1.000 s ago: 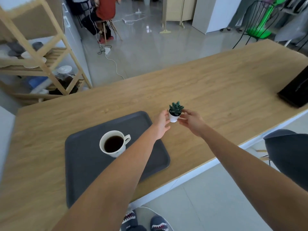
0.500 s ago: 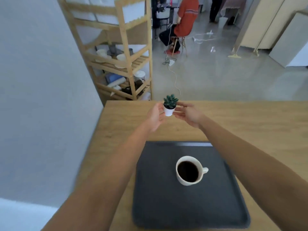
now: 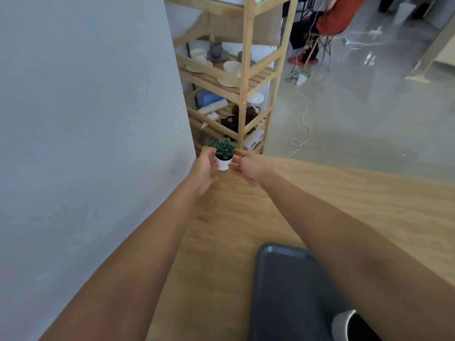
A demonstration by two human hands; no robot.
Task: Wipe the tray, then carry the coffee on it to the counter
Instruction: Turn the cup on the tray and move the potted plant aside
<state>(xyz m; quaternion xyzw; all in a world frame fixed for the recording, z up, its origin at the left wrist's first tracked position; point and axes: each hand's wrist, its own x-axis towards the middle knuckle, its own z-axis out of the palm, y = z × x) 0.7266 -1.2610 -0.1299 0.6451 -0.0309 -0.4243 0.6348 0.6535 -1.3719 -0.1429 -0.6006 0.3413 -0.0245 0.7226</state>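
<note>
A small green succulent in a white pot is held between my left hand and my right hand, just above the far left corner of the wooden counter. The dark grey tray lies on the counter near me, partly under my right forearm. A white cup of black coffee stands on the tray at the bottom edge of the view, mostly cut off.
A grey wall runs along the counter's left side. Beyond the corner stands a wooden shelf rack with bowls and plates. A white cable trails over the floor, and a person in red sits far off.
Both hands have carried the potted plant from beside the tray toward the counter's far left corner. My view has swung left, so the tray and cup now sit at the bottom right.
</note>
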